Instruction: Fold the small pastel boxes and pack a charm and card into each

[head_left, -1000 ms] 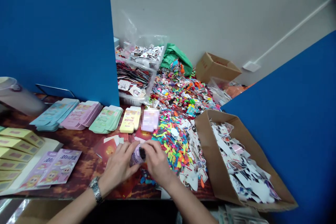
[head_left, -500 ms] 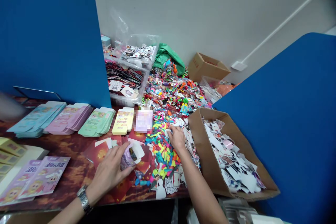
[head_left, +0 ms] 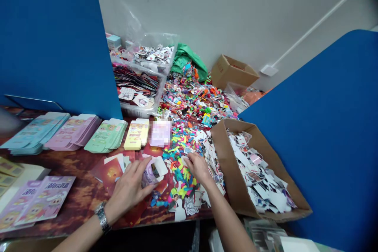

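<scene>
My left hand [head_left: 132,183] is closed around a small purple paper box [head_left: 148,175], whose white flap stands open toward the right. Something dark shows inside the box, too small to name. Just right of it, my right hand [head_left: 200,168] pinches a small white sticker [head_left: 184,160] above a pile of colourful small balloons [head_left: 180,175]. Loose stickers [head_left: 191,205] lie below the balloons near the table edge. Red cards [head_left: 110,171] are partly hidden behind my left hand.
Stacks of blue, purple, green [head_left: 104,136] and yellow boxes line the table's back. A cardboard box [head_left: 221,157] full of stickers stands right. Behind are a heap of small toys [head_left: 195,98], clear bins [head_left: 161,94] and blue partitions [head_left: 53,47]. Purple packets [head_left: 49,201] lie left.
My right hand has moved down and closer to the box with the white sticker. My left hand and the purple box have shifted slightly right. The view has shifted a little.
</scene>
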Motion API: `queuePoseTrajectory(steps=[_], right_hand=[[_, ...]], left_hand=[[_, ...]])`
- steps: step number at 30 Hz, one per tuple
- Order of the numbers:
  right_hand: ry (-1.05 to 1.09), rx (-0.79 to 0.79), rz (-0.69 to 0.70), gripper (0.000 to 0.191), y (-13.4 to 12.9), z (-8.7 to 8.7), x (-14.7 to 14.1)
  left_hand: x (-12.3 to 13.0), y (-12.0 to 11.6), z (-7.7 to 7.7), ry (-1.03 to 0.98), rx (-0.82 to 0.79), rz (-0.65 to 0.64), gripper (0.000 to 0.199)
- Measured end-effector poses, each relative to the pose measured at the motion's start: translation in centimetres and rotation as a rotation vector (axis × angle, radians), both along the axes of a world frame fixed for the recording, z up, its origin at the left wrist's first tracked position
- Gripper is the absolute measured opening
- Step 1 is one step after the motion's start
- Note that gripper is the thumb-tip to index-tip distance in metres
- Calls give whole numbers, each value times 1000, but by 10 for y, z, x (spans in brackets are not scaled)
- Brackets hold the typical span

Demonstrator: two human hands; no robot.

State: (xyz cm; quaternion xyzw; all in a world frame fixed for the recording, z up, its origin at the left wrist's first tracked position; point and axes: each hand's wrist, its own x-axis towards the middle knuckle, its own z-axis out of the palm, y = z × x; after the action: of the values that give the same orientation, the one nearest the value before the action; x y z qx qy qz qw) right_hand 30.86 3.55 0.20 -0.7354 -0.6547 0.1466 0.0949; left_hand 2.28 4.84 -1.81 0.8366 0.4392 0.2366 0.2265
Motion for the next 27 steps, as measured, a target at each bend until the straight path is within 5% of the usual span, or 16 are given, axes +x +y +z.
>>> queuePoseTrajectory(steps=[7,11,15,21,23,27], right_hand=[[269,126,277,23,-9,53,-33],[207,129,300,17,-9,44,-66],[392,229,278,15,-14,31,-85],[433,368,525,19,-16,32,-83],[445,440,466,19,-1,32,-68],[287,390,11,27,61,23,-11]], left_hand=[[22,1,5,92,-1,54,67],[32,-5,7,124,13,20,71],[31,-5,2,38,16,30,73],[28,-1,-5,-60,-34,0,79],[27,0,-6,-74,-33,1,79],[20,3,-8,-88,-17,43,74]])
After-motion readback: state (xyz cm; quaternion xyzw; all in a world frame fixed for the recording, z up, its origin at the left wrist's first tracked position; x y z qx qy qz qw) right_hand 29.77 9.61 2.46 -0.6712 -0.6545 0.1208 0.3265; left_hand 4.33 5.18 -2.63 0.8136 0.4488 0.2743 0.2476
